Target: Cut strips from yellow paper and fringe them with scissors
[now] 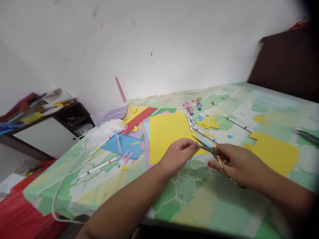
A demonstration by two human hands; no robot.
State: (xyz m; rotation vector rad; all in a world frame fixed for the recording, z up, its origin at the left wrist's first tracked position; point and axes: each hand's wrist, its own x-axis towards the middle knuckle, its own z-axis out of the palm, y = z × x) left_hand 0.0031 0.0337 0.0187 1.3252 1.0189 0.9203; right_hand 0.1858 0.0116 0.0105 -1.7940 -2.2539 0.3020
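Note:
My right hand (234, 161) grips a pair of scissors (210, 149) by the gold handles, with the blades parted and pointing left. Just at the blade tips, my left hand (179, 154) is closed in a pinch; whatever lies between its fingertips is too small or hidden to name. Both hands are above the near edge of a yellow sheet (166, 132), which lies on a stack of coloured sheets. Right of my right hand lies a cut yellow piece (276, 152), partly behind the wrist.
The table has a green patterned cloth (189, 212). White string (107, 129), a red strip (139, 120), blue sheets (129, 146), pink scraps (127, 156) and markers (97, 167) spread leftward. Yellow scraps (208, 122) and crayons (199, 103) lie behind. A dark blade (309, 135) is far right.

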